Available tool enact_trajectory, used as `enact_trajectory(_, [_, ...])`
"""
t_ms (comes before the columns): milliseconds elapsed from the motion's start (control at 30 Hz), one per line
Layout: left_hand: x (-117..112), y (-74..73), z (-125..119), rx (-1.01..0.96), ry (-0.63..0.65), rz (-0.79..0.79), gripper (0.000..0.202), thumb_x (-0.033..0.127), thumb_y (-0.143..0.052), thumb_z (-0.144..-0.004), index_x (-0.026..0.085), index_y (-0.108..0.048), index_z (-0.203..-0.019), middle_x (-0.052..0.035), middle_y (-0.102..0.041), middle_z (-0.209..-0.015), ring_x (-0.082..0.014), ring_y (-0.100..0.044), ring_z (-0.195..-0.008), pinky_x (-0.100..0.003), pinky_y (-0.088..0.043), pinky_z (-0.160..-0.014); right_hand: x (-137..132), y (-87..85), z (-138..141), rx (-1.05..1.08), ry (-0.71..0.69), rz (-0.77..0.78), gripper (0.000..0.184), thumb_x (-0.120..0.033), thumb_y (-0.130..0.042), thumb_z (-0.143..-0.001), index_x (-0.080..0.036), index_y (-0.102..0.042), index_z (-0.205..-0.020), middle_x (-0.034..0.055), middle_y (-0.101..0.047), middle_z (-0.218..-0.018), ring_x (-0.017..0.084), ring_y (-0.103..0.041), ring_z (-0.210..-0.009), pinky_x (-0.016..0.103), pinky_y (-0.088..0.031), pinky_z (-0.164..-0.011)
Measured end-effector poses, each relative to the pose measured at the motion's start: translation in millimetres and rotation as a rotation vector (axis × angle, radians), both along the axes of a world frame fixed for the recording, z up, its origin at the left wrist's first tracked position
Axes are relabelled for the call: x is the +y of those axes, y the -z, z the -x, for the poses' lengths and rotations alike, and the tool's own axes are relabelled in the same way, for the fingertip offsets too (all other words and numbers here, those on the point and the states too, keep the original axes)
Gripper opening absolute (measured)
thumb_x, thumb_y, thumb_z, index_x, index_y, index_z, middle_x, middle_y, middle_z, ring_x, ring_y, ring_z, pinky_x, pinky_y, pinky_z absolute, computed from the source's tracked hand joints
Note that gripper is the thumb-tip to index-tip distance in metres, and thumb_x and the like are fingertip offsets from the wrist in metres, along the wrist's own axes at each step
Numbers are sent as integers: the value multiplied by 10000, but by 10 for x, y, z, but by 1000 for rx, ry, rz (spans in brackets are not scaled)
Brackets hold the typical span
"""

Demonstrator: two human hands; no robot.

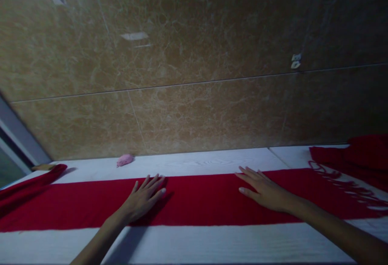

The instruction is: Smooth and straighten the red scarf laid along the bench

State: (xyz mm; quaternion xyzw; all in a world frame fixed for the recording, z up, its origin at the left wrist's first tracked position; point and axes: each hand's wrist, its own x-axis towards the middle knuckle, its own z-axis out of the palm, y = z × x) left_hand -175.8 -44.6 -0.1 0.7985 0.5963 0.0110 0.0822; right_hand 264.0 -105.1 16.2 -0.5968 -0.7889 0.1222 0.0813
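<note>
A long red scarf (200, 202) with a fringe at its right end lies stretched flat across the white table (194, 242). My left hand (142, 196) rests on the scarf left of the middle, fingers spread. Farther right, my right hand (262, 188) lies on the same cloth with its fingers stretched out toward the far edge. Neither hand grips anything. The scarf's left end runs out of view, and a raised fold of red cloth (45, 180) shows there.
A small pink object (125, 160) sits by the wall at the table's back edge. More red fabric (363, 156) is heaped at the far right. A brown tiled wall (197, 115) rises directly behind the table. At the left stands a metal frame (24, 131).
</note>
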Motion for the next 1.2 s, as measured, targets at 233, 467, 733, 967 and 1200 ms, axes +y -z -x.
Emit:
enact_trajectory(233, [-44, -104, -802, -137, 266, -56, 629, 645, -274, -1014, 386, -234, -1585, 9, -145, -1670, -313, -26, -1554, -651, -62, -1232, 94, -94, 717, 38, -146, -29, 771, -702, -337, -982, -226, -306, -1588, 108, -140, -1672, 309, -60, -1546, 601, -42, -1233])
enact_trajectory(467, [-63, -73, -1291, -127, 403, 41, 692, 668, -269, -1004, 314, -231, -1597, 2, -162, -1670, -259, -60, -1561, -570, -29, -1266, 130, 96, 816, 50, -195, 44, 760, -666, -319, -1000, -169, -328, -1575, 135, -215, -1652, 299, -117, -1542, 587, -40, -1237])
enact_trajectory(733, [409, -65, -1624, -222, 430, -39, 593, 508, -148, -1058, 292, -206, -1607, -6, -150, -1679, -237, -35, -1561, -564, -51, -1263, 333, 153, 797, 70, -131, -19, 718, -598, -354, -1013, -134, -359, -1561, 147, -213, -1651, 299, -88, -1546, 588, -21, -1237])
enact_trajectory(967, [531, 233, -1702, -408, 414, -127, 567, 453, -228, -1056, 271, -257, -1593, -9, -221, -1671, -218, -55, -1565, -521, -66, -1275, 144, 193, 858, 125, -161, 5, 796, -622, -419, -991, -126, -257, -1592, 107, -177, -1663, 265, -106, -1548, 527, 14, -1260])
enact_trajectory(1200, [511, 134, -1661, -625, 483, -267, 335, 346, -467, -992, 226, -650, -1246, -90, -674, -1266, -251, -554, -1246, -454, -410, -1103, -45, 217, 848, 156, -268, 190, 802, -694, -477, -945, -226, -309, -1574, 61, -167, -1664, 294, -80, -1548, 572, 12, -1252])
